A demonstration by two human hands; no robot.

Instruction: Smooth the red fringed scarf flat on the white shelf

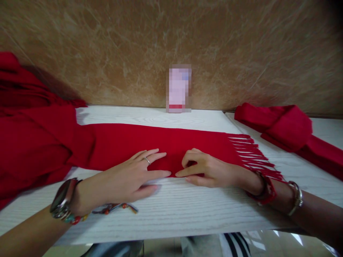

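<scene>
A red scarf (112,142) lies flat across the white table, its fringed end to the right. My left hand (134,176), wearing a ring, rests on the near half of the scarf with fingers stretched out and thumb off the cloth. Close by on the right is my right hand (203,167), index finger extended to the scarf's near edge. Its other fingers are curled, and its thumb sits apart below the edge. The two index fingertips almost meet. Neither hand visibly grips the cloth.
Bunched red fabric (32,142) is heaped at the left end of the scarf. Another folded red cloth (286,125) lies at the right. A blurred-out pale upright object (178,89) stands at the back against the brown marbled wall (120,53). The white table's (187,214) front edge is near my legs.
</scene>
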